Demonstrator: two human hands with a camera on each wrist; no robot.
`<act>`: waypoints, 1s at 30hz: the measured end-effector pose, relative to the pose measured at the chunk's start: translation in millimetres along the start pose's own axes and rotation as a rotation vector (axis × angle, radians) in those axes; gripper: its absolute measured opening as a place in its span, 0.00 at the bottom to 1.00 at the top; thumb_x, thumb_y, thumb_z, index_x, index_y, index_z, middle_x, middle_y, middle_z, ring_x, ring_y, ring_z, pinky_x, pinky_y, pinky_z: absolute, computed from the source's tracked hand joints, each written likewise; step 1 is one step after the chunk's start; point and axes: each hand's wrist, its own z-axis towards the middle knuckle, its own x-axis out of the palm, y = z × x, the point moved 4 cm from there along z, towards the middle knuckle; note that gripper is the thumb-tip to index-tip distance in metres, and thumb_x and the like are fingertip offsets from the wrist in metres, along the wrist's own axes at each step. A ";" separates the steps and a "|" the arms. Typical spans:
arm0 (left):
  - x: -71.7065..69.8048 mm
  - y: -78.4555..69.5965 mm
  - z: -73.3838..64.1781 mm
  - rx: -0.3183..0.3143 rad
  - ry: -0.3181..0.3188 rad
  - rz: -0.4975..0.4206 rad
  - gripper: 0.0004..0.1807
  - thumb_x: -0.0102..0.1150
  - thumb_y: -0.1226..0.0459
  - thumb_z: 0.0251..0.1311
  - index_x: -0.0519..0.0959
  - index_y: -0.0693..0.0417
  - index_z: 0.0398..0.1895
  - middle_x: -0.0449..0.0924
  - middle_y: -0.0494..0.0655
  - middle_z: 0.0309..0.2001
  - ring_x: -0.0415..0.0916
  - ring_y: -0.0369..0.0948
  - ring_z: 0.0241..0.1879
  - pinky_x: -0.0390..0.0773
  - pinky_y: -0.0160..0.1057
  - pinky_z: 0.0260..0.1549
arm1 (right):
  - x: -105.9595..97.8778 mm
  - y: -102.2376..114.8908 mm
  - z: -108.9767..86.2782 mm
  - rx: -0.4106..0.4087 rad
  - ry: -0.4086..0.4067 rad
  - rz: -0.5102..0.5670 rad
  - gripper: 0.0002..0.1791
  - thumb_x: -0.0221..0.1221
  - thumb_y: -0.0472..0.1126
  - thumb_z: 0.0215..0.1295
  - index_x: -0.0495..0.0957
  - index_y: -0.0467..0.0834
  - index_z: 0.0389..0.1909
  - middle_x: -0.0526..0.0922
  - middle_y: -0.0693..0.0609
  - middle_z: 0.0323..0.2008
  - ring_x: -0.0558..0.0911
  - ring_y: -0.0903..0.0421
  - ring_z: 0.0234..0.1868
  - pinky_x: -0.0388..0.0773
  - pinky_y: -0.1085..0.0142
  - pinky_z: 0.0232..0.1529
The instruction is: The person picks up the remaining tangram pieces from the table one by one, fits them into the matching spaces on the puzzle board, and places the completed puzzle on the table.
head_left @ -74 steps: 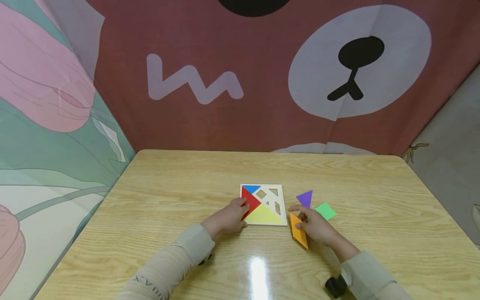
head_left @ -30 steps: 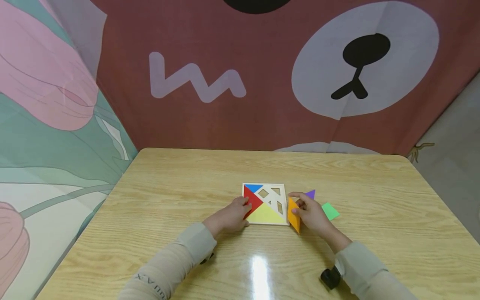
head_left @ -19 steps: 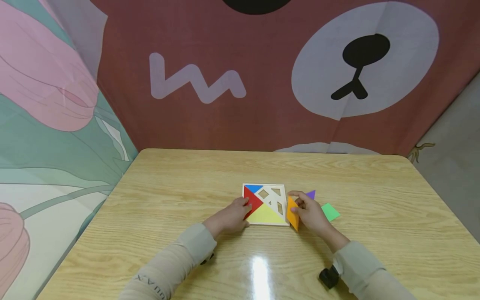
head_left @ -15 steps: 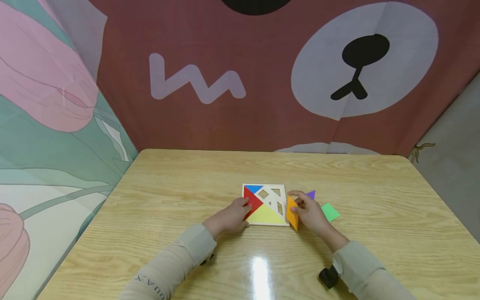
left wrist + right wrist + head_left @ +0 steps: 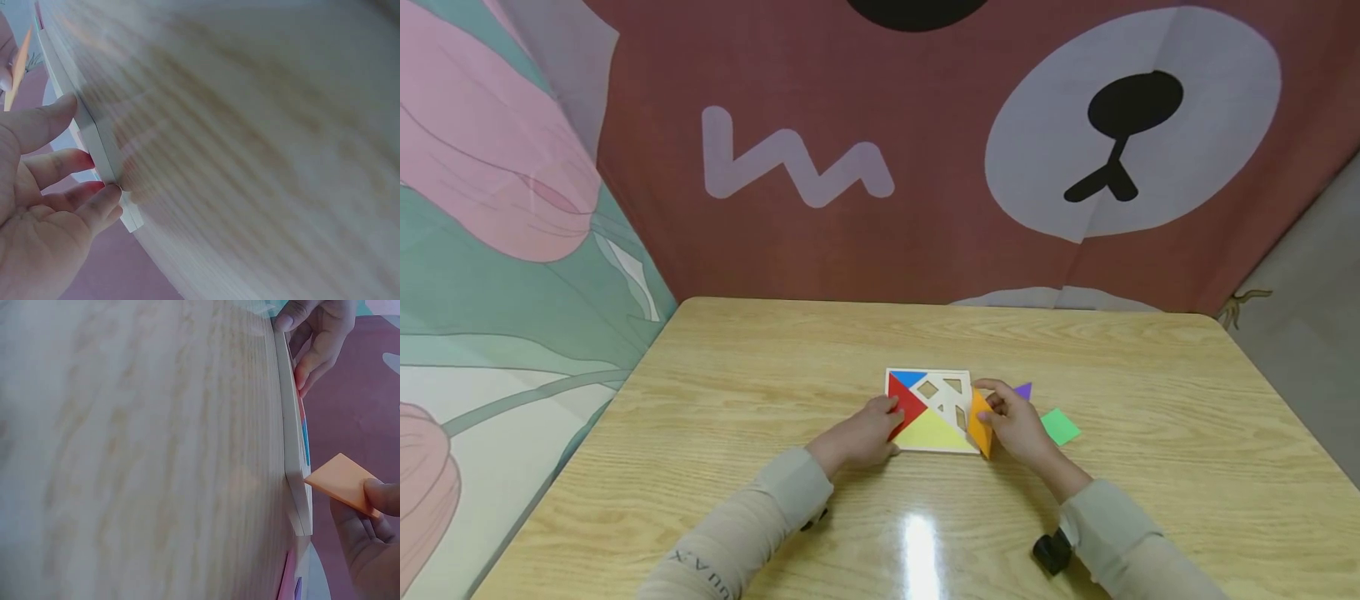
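A tangram board [image 5: 955, 376] lies on the table, its white tray filled on the left with a blue triangle [image 5: 907, 378], a large red triangle [image 5: 904, 404] and a large yellow triangle [image 5: 934, 432]. My left hand [image 5: 865, 429] grips the board's near left corner, thumb at the front edge [image 5: 94, 134] and fingertips over the red piece. Between thumb and fingers, my right hand [image 5: 1018, 421] pinches an orange parallelogram [image 5: 979, 423], tilted up at the board's right edge. In the right wrist view, one corner of the orange piece [image 5: 342, 481] meets the board's rim [image 5: 290, 425].
Right of the board lie a green square [image 5: 1060, 426] and a purple triangle [image 5: 1024, 390], the latter partly hidden behind my right hand. A black device [image 5: 1051, 553] sits under the right cuff. The wooden table [image 5: 737, 358] ends at a curtain with a bear print.
My right hand has carried the tilted orange parallelogram leftward and away from me, from beside the board to overlapping its right edge. My left hand keeps its hold on the board.
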 end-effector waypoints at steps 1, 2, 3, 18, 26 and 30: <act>-0.1 -0.2 -0.1 0.000 0.002 0.001 0.29 0.55 0.60 0.54 0.64 0.64 0.58 0.55 0.58 0.61 0.50 0.49 0.61 0.52 0.39 0.57 | 0.3 -0.1 0.3 -0.003 -0.001 0.000 0.21 0.52 0.24 0.53 0.68 0.38 0.50 0.69 0.44 0.29 0.65 0.57 0.21 0.62 0.73 0.15; -0.1 -0.3 -0.1 -0.003 0.006 0.001 0.29 0.55 0.59 0.54 0.63 0.63 0.58 0.54 0.57 0.61 0.50 0.49 0.61 0.53 0.39 0.57 | 0.4 -0.1 0.7 -0.006 -0.002 0.001 0.21 0.52 0.24 0.53 0.68 0.38 0.50 0.69 0.44 0.29 0.65 0.57 0.21 0.62 0.73 0.16; -0.2 -0.4 -0.1 -0.004 0.009 -0.001 0.29 0.55 0.59 0.54 0.63 0.63 0.58 0.54 0.57 0.61 0.50 0.49 0.61 0.53 0.39 0.57 | 0.4 0.1 1.1 -0.009 -0.004 -0.001 0.21 0.52 0.24 0.53 0.68 0.38 0.50 0.69 0.43 0.29 0.65 0.57 0.22 0.62 0.73 0.16; -1.6 -0.6 0.4 -0.021 0.028 -0.007 0.30 0.54 0.59 0.54 0.61 0.62 0.59 0.53 0.56 0.62 0.48 0.48 0.61 0.53 0.39 0.57 | 3.9 3.5 6.9 -0.070 -0.021 0.032 0.20 0.52 0.22 0.53 0.68 0.36 0.49 0.68 0.44 0.27 0.65 0.56 0.24 0.63 0.73 0.18; -1.1 -0.4 0.2 -0.027 0.034 -0.016 0.30 0.54 0.59 0.54 0.61 0.62 0.59 0.53 0.56 0.62 0.48 0.48 0.61 0.53 0.39 0.57 | 6.9 4.4 9.3 -0.060 -0.035 0.037 0.20 0.52 0.23 0.53 0.68 0.37 0.49 0.68 0.45 0.27 0.65 0.55 0.24 0.63 0.73 0.19; -1.1 -0.7 -0.1 -0.022 0.032 -0.014 0.30 0.54 0.59 0.54 0.61 0.63 0.59 0.53 0.57 0.62 0.48 0.49 0.61 0.52 0.40 0.58 | 8.0 4.2 10.1 -0.057 -0.046 0.043 0.20 0.52 0.23 0.53 0.68 0.37 0.48 0.68 0.45 0.27 0.65 0.56 0.24 0.64 0.73 0.19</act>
